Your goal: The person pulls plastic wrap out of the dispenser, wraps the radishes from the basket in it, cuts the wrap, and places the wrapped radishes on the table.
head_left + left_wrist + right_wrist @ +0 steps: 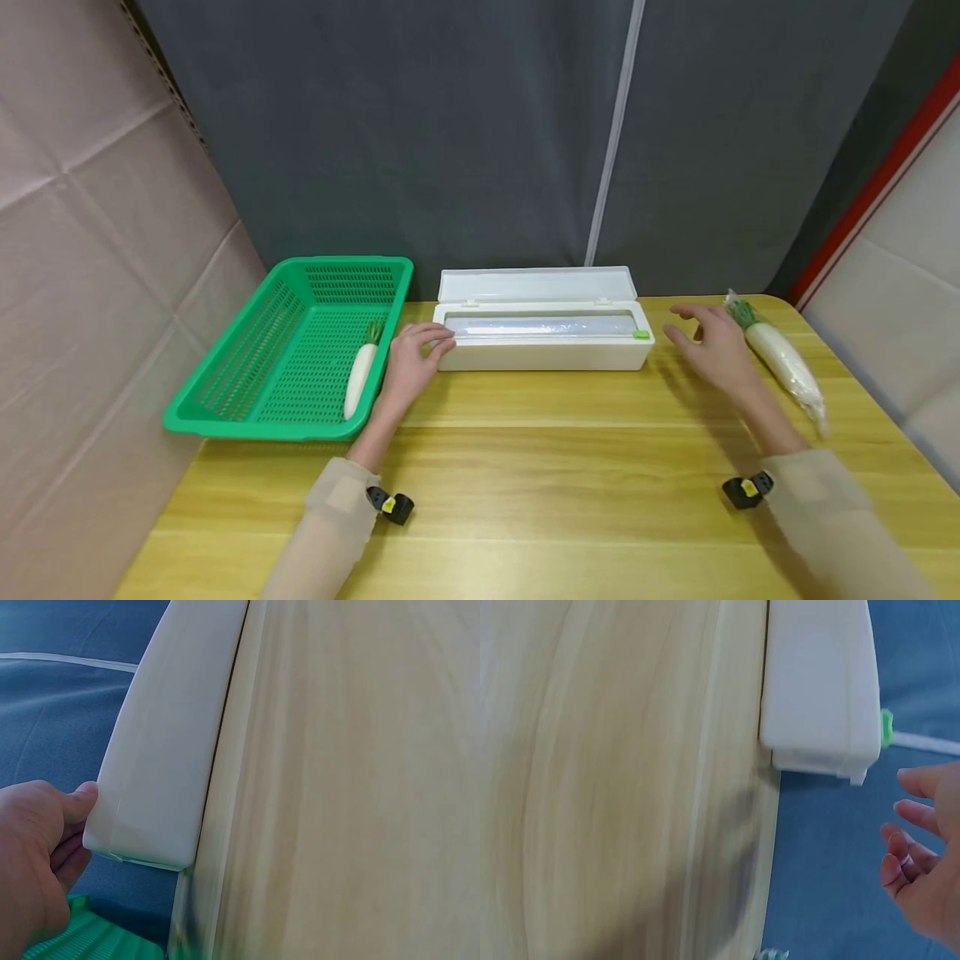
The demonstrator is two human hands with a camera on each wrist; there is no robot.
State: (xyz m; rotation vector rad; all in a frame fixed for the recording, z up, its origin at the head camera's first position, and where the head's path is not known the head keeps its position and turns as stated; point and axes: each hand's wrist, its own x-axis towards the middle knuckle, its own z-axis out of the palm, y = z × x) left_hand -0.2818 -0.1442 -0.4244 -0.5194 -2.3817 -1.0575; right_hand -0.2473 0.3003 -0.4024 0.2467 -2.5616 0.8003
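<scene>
A white cling film dispenser point(540, 357) stands at the table's back with its lid point(536, 285) raised and clear film point(540, 325) showing inside. At its right end sits a green slider point(641, 335). My left hand point(411, 358) grips the dispenser's left end, thumb and fingers at the corner, also seen in the left wrist view point(37, 855). My right hand point(712, 346) hovers to the right of the dispenser, fingers loosely bent and holding nothing. Beside that hand lies a white radish in clear film point(783, 362), its green top toward the back.
At the left stands a green plastic basket point(277, 429) with a bare white radish point(361, 379) leaning at its right side. A dark grey cloth point(420, 150) hangs behind the wooden table point(555, 483). Pale panels point(90, 292) border the left side.
</scene>
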